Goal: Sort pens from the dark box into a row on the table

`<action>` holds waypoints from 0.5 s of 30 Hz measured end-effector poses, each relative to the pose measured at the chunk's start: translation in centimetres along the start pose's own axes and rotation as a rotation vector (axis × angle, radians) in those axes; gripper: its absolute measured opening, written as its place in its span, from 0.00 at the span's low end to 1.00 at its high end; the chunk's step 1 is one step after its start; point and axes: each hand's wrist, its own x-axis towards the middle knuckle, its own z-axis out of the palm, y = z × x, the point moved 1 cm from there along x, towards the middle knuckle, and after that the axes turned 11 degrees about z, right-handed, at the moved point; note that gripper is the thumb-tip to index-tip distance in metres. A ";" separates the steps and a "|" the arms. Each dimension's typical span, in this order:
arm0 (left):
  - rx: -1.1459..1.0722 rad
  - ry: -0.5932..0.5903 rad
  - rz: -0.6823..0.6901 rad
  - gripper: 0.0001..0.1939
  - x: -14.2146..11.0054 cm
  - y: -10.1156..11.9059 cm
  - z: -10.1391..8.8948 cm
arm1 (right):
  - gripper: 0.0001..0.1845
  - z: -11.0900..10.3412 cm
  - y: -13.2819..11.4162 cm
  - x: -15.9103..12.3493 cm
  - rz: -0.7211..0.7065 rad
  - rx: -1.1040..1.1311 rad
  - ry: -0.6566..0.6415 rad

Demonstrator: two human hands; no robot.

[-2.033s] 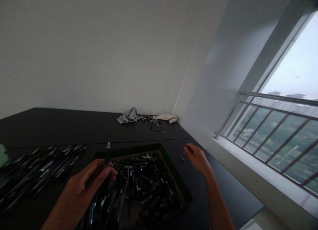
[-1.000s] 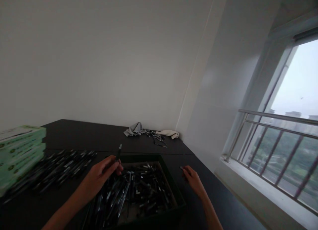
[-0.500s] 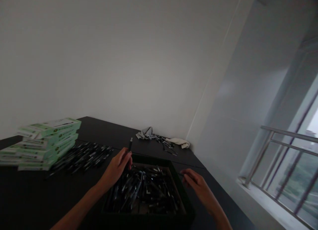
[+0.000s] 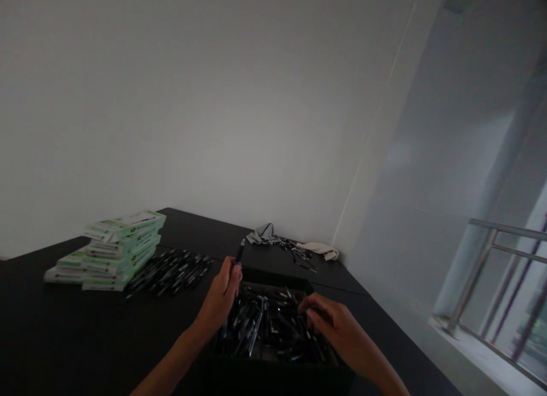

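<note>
Tray (image 4: pixel 273 277) of dark pens, lower centre. I see left hand (image 4: pixel 223 295) gripping one pen (image 4: pixel 239 256) upright; right hand (image 4: pixel 337 326) curled over tray, grip unclear.

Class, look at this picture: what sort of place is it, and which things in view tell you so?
Probably a plain workroom for sorting or packing pens. A dark table carries a tray full of pen parts, loose pens laid out, and stacked green boxes beside bare walls.
</note>
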 end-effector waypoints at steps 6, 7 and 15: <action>0.111 -0.121 -0.028 0.15 -2.3 4.1 1.1 | 0.14 1.7 -4.4 -1.7 -0.073 0.027 -0.037; 0.115 -0.147 -0.032 0.15 -2.7 4.5 1.3 | 0.14 2.0 -4.9 -1.8 -0.086 0.040 -0.032; 0.036 -0.223 -0.047 0.19 -3.7 5.5 1.3 | 0.09 3.9 -7.0 -1.2 -0.167 0.206 0.016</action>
